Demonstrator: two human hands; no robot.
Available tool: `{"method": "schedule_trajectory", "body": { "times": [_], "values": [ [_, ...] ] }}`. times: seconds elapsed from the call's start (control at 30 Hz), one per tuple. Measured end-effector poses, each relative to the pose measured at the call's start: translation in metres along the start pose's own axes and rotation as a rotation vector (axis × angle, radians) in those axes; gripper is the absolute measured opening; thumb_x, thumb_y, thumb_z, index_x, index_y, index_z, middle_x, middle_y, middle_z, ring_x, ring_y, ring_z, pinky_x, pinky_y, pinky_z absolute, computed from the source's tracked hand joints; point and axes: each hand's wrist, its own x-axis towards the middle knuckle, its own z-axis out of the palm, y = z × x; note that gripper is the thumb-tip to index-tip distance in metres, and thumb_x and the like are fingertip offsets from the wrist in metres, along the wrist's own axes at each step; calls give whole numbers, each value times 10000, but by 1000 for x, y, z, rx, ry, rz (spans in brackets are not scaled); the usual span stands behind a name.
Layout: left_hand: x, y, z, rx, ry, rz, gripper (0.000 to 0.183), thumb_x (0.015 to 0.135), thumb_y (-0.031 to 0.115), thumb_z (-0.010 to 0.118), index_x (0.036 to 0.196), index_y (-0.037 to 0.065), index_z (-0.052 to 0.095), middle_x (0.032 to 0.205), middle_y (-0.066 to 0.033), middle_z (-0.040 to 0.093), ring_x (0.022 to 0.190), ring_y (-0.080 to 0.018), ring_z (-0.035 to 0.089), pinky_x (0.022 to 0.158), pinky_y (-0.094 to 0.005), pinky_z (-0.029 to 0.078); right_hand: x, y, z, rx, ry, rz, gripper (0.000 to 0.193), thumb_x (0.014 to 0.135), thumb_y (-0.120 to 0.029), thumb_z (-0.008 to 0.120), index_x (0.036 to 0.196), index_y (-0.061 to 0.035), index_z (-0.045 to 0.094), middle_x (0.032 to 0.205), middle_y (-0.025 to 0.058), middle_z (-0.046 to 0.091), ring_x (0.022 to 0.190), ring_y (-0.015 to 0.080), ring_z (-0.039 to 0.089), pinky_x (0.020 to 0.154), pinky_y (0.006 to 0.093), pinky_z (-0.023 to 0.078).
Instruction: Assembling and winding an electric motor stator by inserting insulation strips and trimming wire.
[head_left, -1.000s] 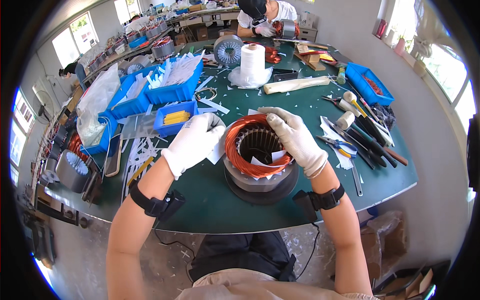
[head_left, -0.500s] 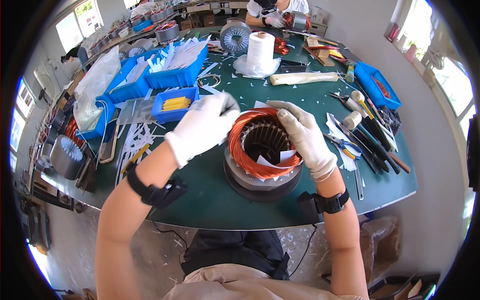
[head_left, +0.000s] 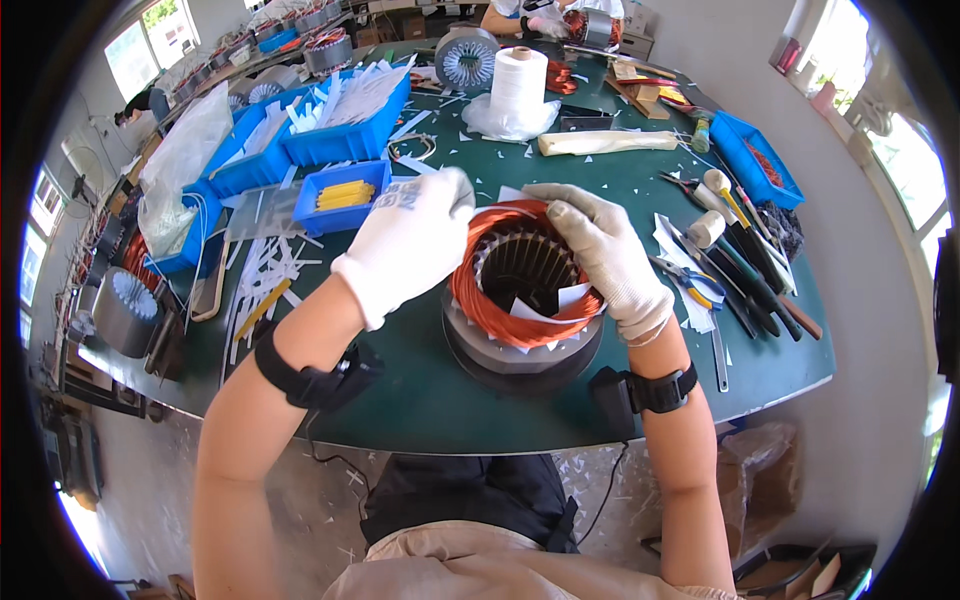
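A motor stator (head_left: pixel 522 358) stands upright on the green table in front of me, its slotted bore facing up. A thick ring of red-orange copper winding (head_left: pixel 480 318) crowns it, with white paper pieces (head_left: pixel 573 297) tucked at its inner edge. My right hand (head_left: pixel 608 262), in a white glove, grips the winding's right rim, thumb and fingers bent over the top. Beside the upper left rim is my left hand (head_left: pixel 418 232), gloved too, its fingers curled together in a pinch. Whatever lies in that pinch is hidden.
Blue bins (head_left: pixel 345 148) of paper strips and a small blue box (head_left: pixel 300 208) with yellow pieces stand left. A white thread cone (head_left: pixel 520 88) is behind the stator. Pliers (head_left: pixel 690 280), mallets (head_left: pixel 706 230) and other tools lie right. A co-worker's gloved hand (head_left: pixel 545 27) shows at the far edge.
My left hand has turned slightly, showing more of the glove's back, with its fingers curled tighter. My right hand stays on the winding. The whole view has shifted a little.
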Motion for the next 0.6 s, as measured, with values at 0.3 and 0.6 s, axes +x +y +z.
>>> {"method": "schedule_trajectory", "body": {
  "times": [0.3,0.6],
  "values": [
    [-8,4,-22,-319,-309,-289,123,970,130,539,955,21,596,727,-7,603,562,-78,575,501,-242,480,-1,4,-1,51,-18,56,384,1027,-248,470,1250,18,634,981,45,661,775,60,528,681,225,466],
    [16,-26,-24,-496,-316,-102,279,952,191,605,1154,-1,621,993,-37,639,911,-100,594,817,-264,501,3,-40,-1,-776,181,-381,314,866,-240,670,1085,-17,700,1098,219,665,1022,370,630,878,399,505]
  ]
}}
